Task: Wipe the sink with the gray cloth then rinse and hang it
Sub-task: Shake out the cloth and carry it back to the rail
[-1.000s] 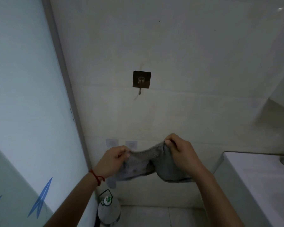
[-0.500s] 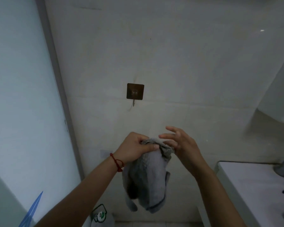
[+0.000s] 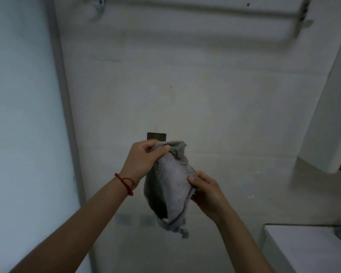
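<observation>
The gray cloth (image 3: 171, 186) hangs bunched in front of the tiled wall. My left hand (image 3: 144, 160) grips its top end right in front of the dark square wall hook (image 3: 156, 136), whose lower part and prong are hidden behind hand and cloth. My right hand (image 3: 205, 191) pinches the cloth's right edge lower down. The white sink (image 3: 295, 251) shows its corner at the bottom right, well away from the cloth.
A metal towel rail (image 3: 205, 8) runs along the wall at the top. A frosted glass door with a gray frame (image 3: 63, 107) fills the left side. A white cabinet (image 3: 331, 115) juts out at the right above the sink.
My left hand has raised the cloth's top up to the wall hook. My right hand, open half a second ago, has dropped and taken hold of the cloth's side. The view has tilted upward.
</observation>
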`<state>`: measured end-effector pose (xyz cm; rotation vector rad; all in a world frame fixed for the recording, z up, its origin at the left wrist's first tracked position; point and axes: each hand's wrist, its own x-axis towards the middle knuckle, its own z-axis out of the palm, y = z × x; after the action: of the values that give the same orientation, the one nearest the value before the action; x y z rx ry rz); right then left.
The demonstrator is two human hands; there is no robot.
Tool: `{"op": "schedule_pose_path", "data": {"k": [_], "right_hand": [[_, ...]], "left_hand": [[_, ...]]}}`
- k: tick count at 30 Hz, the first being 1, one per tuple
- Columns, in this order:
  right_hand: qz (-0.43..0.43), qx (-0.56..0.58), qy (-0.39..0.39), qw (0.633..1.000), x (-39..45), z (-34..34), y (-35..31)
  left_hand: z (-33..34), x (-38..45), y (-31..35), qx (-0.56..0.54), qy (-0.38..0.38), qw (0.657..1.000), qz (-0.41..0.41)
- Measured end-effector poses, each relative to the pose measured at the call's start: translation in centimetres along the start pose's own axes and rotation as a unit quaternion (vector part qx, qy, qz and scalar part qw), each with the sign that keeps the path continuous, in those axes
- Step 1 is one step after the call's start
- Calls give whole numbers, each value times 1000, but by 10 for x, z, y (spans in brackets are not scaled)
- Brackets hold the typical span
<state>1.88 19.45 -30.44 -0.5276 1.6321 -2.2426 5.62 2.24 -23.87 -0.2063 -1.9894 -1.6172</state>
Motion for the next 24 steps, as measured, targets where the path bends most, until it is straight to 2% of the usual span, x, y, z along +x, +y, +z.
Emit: {"op": "schedule_pose_path", "data": {"k": [2, 5, 11, 17, 24], "right_hand": [[-47, -11, 27, 998, 9, 5, -33], [-112, -90, 84, 986, 20, 13, -79], [-238, -168, 111, 950, 37, 22, -153], [-378, -188, 111, 900, 50, 34, -231], [-469, -248, 155, 833, 74, 51, -311]], "left_hand": [[-5, 13, 9, -21, 19, 1000, 6], [-9, 33, 24, -34, 30, 999, 7], [-12, 72, 72, 2, 50, 997, 60], [-19, 106, 128, 12, 68, 995, 78], [-34, 152, 187, 32, 89, 989, 112]]}}
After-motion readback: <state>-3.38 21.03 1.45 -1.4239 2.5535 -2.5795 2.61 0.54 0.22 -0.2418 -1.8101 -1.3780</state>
